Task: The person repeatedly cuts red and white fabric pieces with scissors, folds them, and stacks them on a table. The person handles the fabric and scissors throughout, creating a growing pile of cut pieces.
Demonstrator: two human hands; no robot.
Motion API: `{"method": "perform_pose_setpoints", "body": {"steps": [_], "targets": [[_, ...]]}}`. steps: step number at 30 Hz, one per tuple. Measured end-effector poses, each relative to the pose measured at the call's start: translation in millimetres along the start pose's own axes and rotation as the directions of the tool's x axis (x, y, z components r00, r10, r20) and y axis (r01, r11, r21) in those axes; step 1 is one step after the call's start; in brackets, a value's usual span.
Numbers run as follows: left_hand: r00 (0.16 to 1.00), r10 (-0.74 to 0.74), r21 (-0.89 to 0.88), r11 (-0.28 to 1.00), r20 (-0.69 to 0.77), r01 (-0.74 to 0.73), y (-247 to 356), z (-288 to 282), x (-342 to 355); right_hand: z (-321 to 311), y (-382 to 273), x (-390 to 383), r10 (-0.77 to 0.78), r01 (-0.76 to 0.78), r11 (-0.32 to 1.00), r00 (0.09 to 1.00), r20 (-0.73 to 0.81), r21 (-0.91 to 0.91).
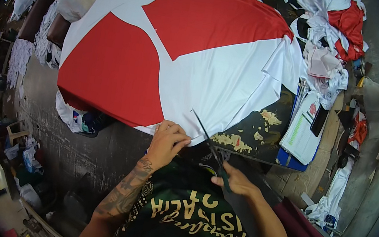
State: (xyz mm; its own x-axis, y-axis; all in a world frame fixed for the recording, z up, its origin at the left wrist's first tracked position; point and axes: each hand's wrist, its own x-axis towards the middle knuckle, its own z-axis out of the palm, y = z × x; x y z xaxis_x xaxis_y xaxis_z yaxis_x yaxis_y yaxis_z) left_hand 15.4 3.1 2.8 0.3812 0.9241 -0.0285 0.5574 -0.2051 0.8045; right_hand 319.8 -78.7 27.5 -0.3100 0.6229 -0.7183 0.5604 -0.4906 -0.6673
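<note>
A large white cloth with two red printed panels spreads over a dark worktable. My left hand grips the cloth's near edge, its fingers curled and pressed together on the white part beside the lower red panel. In my right hand is a pair of scissors, held by the dark handles. The long blades point up and to the left, over the white cloth just right of my left hand. Whether the lower blade lies under the fabric I cannot tell.
Papers lie on a blue folder at the table's right, with a black phone on top. White and red fabric scraps are heaped at the far right. The table's worn surface shows near its front edge. More cloth hangs lower left.
</note>
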Motion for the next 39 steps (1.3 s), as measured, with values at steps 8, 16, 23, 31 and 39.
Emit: {"method": "perform_pose_setpoints", "body": {"steps": [8, 16, 23, 31, 39], "targets": [[0.982, 0.078, 0.089, 0.992, 0.17, -0.094, 0, -1, 15, -23, -43, 47, 0.218, -0.217, 0.974, 0.976, 0.012, -0.064], [0.931, 0.085, -0.12, 0.992, 0.354, -0.044, -24, -13, 26, -37, -100, 106, 0.266, -0.254, 0.951, 0.963, 0.046, -0.178], [0.882, 0.131, -0.244, 0.969, 0.453, -0.019, -38, -22, 40, -51, -157, 157, 0.22, -0.194, 0.954, 0.971, 0.094, -0.229], [0.745, 0.168, -0.428, 0.887, 0.646, 0.171, -58, -41, 69, -54, -209, 209, 0.167, -0.157, 0.974, 0.985, 0.05, -0.163], [0.578, 0.215, -0.536, 0.702, 0.787, 0.469, -82, -51, 107, -61, -272, 268, 0.189, -0.18, 0.975, 0.98, 0.066, -0.128]]}}
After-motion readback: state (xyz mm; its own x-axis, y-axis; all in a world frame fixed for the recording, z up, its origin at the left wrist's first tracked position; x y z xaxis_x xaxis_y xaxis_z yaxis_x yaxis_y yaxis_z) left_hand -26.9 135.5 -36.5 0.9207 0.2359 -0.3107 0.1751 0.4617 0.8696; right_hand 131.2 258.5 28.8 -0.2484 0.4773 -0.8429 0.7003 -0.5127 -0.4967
